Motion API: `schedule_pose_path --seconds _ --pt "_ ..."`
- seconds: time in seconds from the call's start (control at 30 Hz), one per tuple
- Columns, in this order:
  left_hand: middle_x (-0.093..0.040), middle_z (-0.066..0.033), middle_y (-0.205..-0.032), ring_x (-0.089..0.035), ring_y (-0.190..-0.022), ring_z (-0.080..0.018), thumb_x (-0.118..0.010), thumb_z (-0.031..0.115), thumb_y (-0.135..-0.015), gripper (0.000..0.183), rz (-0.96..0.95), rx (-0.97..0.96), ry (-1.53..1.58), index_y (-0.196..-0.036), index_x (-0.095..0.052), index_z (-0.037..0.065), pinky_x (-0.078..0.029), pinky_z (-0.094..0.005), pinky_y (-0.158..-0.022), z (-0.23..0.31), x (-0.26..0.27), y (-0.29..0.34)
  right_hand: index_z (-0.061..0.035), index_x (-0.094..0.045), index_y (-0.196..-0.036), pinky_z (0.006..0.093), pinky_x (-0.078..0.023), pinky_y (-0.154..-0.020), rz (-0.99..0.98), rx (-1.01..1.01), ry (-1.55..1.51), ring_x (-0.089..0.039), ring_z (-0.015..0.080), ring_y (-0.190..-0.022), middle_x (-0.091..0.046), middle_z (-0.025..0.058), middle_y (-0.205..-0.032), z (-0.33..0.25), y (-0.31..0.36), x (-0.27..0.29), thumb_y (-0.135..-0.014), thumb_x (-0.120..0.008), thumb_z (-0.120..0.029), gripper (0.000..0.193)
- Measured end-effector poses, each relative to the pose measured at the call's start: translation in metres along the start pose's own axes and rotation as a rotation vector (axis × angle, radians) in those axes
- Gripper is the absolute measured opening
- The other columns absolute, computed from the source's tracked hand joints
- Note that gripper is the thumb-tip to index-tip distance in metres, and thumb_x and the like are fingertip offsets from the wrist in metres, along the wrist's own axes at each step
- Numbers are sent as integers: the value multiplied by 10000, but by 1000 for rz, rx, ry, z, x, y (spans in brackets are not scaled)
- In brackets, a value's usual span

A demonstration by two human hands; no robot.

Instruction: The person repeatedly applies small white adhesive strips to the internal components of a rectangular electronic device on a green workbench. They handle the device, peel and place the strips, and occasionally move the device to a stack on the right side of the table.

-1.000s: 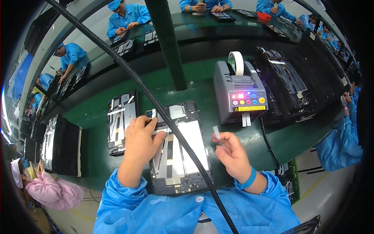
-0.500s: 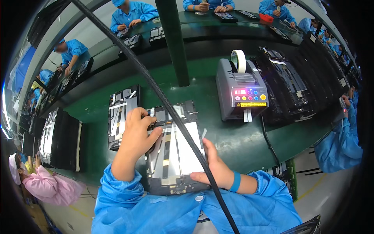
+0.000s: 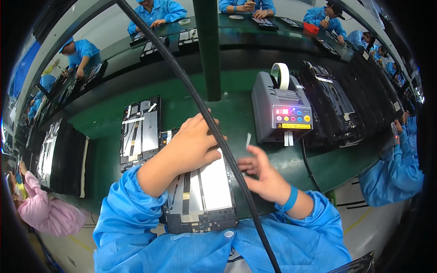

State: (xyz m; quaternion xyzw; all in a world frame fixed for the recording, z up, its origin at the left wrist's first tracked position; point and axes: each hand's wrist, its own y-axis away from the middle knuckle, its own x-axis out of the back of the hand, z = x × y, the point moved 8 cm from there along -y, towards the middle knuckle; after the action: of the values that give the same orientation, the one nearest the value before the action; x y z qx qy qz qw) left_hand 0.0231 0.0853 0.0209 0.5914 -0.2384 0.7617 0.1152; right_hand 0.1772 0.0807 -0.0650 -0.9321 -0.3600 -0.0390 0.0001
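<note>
A flat, opened electronic device (image 3: pixel 210 191) with silver-white panels and a black frame lies right in front of me, its near edge against my smock. Over its upper part rests my left hand (image 3: pixel 191 141), fingers spread and bent across it, the tips partly hidden behind a black cable. To the right of the device, my right hand (image 3: pixel 266 177) is raised with fingers apart. A short, whitish strip of tape (image 3: pixel 248 140) stands up from the tip of its index finger, seemingly stuck there.
Another opened device (image 3: pixel 142 132) lies at the left, with white tape strips on it. A grey tape dispenser (image 3: pixel 282 111) stands at the right, beside stacked black devices (image 3: pixel 334 98). The braided black cable (image 3: pixel 200 102) crosses my view diagonally. Another black stack (image 3: pixel 66 157) stands far left; co-workers sit beyond.
My left hand has shifted right and over the device's upper part. My right hand has lifted off the device's right edge and moved right, the tape strip going with its fingertip.
</note>
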Motion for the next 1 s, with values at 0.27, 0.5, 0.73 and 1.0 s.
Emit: schedule_pose_path --seconds 0.27,0.5,0.73,1.0 --pt "-505 -192 -1253 -379 -1292 -458 -767 232 -695 431 61 77 60 -1108 -669 159 -357 -528 -1030 -15 5 25 -39 -305 -1375 355 -498 -821 115 97 301 -611 235 -925 -525 209 -1221 -45 -79 7 -823 -648 -93 652" --pt "-468 -218 -1281 -357 -1299 -470 -773 277 -686 483 51 33 112 -1128 -640 133 -340 -541 -1037 -8 4 13 -18 -271 -1405 262 -501 -712 24 12 -34 -581 123 -774 -467 170 -1339 -15 -126 -1 -820 -584 -15 664" --pt "-446 -179 -1337 -290 -1340 -465 -777 241 -647 489 -20 -40 132 -1121 -665 198 -321 -560 -1048 -8 0 1 -7 -319 -1350 276 -483 -856 -54 -122 -601 -587 167 -1017 -518 114 -1277 11 -132 -9 -842 -509 10 542" --pt "-446 -212 -1317 -263 -1341 -503 -805 207 -629 422 -2 44 131 -1030 -688 148 -304 -564 -1060 -20 17 17 3 -306 -1341 266 -471 -828 -50 -33 -527 -570 126 -953 -501 118 -1294 -2 -125 -15 -817 -587 -14 595"
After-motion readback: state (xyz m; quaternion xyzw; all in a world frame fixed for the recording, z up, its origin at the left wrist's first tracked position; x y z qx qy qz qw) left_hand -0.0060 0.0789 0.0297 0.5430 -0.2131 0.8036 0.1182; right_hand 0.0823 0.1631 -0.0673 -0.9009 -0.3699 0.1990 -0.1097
